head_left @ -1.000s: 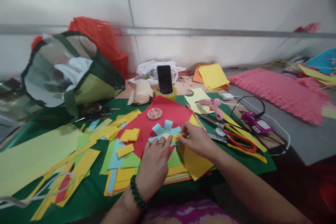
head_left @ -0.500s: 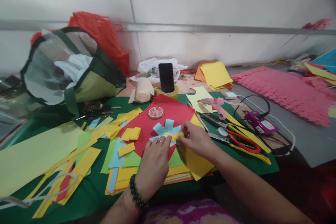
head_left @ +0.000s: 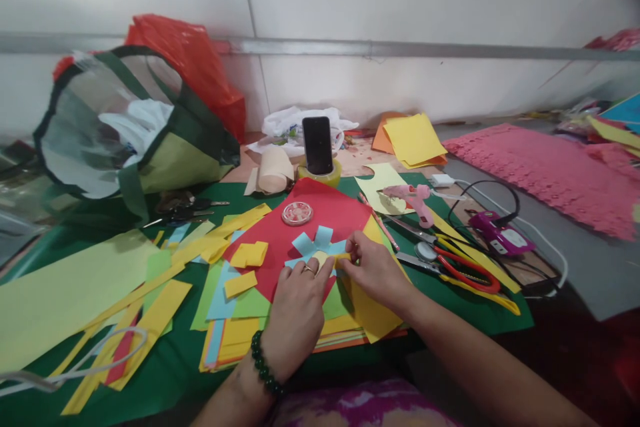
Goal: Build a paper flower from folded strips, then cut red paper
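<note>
Two bare hands meet over the blue paper flower (head_left: 323, 236), which lies on the red sheet (head_left: 334, 199) at the middle of the bench. The left hand (head_left: 300, 287) has its fingers laid down over the flower's near side, tips at the pale yellow centre (head_left: 321, 257), gripping nothing that shows. The right hand (head_left: 375, 267) pinches the right end of a small yellow strip (head_left: 341, 256) between thumb and finger. To do this well, I judge, press the centre lightly so the flower cannot slide, line the strip up with a petal, and avoid creasing the paper. Whether glue is under the strip cannot be told. Two yellow pieces (head_left: 241, 285) wait to the left, within easy reach. Farther right lies the pink glue gun (head_left: 417, 202); its tip, possibly hot, is best given room, as are the scissors (head_left: 467, 275) nearer by.
</note>
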`<state>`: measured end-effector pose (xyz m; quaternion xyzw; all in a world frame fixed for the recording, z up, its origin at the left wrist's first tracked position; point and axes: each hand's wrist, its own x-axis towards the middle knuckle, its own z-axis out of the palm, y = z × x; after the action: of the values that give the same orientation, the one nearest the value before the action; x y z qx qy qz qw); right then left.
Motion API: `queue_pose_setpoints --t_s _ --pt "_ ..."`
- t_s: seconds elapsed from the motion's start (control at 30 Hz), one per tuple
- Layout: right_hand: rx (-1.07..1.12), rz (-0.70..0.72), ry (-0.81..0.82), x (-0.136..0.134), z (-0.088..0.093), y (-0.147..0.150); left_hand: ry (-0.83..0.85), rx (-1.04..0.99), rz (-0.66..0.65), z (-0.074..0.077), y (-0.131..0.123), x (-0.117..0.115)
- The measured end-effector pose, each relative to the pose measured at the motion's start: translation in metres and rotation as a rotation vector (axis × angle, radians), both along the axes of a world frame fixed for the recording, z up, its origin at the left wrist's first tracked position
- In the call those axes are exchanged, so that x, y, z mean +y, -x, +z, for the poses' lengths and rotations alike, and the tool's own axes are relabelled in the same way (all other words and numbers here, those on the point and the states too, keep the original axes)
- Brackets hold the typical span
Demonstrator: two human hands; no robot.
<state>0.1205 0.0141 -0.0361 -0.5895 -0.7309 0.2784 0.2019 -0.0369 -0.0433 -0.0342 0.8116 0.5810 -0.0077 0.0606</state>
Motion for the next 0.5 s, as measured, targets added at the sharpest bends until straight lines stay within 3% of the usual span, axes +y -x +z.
queue_pose_setpoints --t_s 0.27,0.5 --pt "0.028 -0.005 -0.004 0.003 0.003 -0.005 0.022 0.016 0.0 0.006 -0.003 0.002" --pt "0.007 -0.023 -0.019 0.001 0.019 -0.014 0.069 0.014 0.026 0.007 -0.004 0.002"
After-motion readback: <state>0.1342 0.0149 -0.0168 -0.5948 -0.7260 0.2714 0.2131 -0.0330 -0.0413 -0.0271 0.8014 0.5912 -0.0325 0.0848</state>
